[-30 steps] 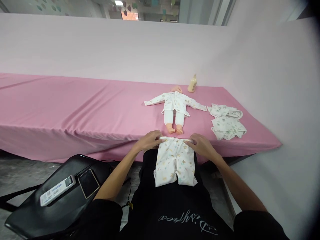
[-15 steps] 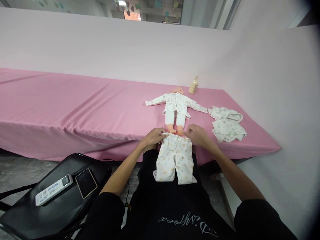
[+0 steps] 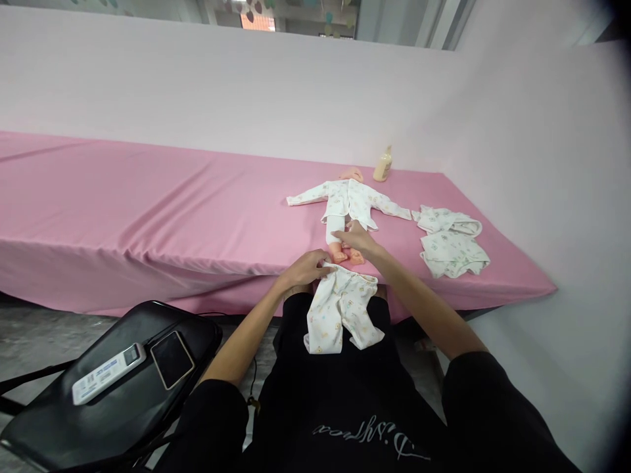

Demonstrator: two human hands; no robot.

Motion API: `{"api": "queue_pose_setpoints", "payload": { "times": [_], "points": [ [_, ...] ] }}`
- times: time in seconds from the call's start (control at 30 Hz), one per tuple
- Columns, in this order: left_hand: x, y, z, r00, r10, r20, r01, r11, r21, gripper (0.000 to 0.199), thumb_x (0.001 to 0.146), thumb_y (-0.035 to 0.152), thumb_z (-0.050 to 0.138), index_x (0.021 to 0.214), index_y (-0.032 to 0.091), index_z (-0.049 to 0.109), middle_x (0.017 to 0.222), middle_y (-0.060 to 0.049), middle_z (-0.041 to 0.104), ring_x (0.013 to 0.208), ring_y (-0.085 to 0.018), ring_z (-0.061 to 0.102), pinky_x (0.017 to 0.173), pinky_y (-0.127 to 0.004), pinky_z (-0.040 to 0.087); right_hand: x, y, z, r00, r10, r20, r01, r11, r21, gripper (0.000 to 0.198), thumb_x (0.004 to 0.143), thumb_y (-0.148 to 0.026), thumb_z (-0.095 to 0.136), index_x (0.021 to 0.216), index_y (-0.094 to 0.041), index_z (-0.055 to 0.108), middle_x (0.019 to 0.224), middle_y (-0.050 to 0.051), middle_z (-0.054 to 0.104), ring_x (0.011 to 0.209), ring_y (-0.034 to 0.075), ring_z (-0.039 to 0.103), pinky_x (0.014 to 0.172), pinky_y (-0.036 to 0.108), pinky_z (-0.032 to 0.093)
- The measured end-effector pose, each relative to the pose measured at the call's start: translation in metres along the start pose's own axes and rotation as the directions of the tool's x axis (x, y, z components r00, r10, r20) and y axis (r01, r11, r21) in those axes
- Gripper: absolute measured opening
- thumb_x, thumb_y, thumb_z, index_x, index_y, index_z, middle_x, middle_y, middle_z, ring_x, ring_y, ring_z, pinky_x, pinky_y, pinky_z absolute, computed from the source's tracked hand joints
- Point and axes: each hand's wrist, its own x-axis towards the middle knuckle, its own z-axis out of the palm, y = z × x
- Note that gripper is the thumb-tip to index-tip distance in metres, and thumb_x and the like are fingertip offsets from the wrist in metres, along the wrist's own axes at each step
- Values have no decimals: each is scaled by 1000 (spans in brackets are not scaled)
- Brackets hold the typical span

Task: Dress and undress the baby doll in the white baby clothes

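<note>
A baby doll (image 3: 335, 226) lies on its back in a white patterned jacket and white leg coverings, with its bare feet towards me. Pinched at one waistband corner by my left hand (image 3: 309, 267), small white patterned trousers (image 3: 332, 305) hang over the table edge onto my lap. The other side of their waistband is free and sags. My right hand (image 3: 359, 238) reaches over the doll's lower legs, its fingers closed around one leg. That leg is mostly hidden under the hand; its foot shows just below.
A pink cloth (image 3: 221, 210) covers the long table against the wall. Folded patterned baby clothes (image 3: 451, 243) lie to the right, and a cream pump bottle (image 3: 383, 164) stands behind the doll. On a black chair (image 3: 162, 410) rest a phone (image 3: 172, 359) and a white device (image 3: 108, 374).
My right hand has let go of the trouser waistband and moved up and left onto the doll's legs. The right side of the trousers has dropped inward. My left hand keeps its pinch.
</note>
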Motion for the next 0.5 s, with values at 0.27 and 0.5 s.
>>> {"api": "queue_pose_setpoints", "payload": {
  "times": [0.27,0.5],
  "points": [
    [-1,11,-1,999,-29,-32,28,999,-23,28,86,44,63,78,16,64,88,-4,60,79,-17,56,71,-29,44,-2,-3,12,998,-30,57,38,987,-158,49,71,-33,72,113,-17,53,98,12,68,93,29,63,73,37,52],
    [0,9,0,996,-69,-59,61,991,-119,30,84,46,66,81,16,66,85,-4,61,76,-17,56,71,-28,45,2,-3,12,954,95,285,-155,969,193,34,81,-24,68,61,-24,40,44,1,49,49,14,47,46,28,38]
  ]
}}
